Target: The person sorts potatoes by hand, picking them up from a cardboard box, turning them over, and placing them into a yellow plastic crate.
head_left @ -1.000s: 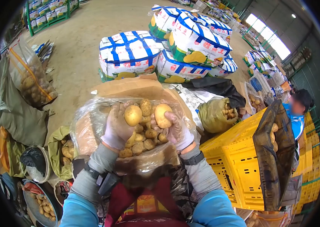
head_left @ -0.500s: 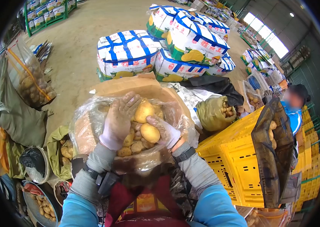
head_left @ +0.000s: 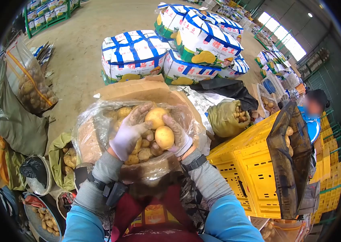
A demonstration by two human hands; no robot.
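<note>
Both my hands wear thin, soiled whitish gloves and are over a plastic-lined cardboard box (head_left: 87,139) of potatoes. My left hand (head_left: 130,135) is curled against the left side of a yellow potato (head_left: 156,117). In my right hand (head_left: 180,137) is a second, rounder potato (head_left: 164,137), just below the first and close to it. The right thumb lies between the two, near the upper potato's edge. More potatoes (head_left: 144,155) fill the box beneath, partly hidden by my hands and the clear liner.
Yellow crates (head_left: 245,177) stand at my right, with a person (head_left: 312,117) beyond. Ahead are packed white-and-blue potato bags (head_left: 135,56). An open green sack (head_left: 228,119) of potatoes sits right of the box. At left are another sack (head_left: 63,157), a bucket (head_left: 41,177) and a basin (head_left: 33,218).
My left hand has gone from spread fingers to curling in against the upper potato. My right hand has shifted slightly right with the lower potato.
</note>
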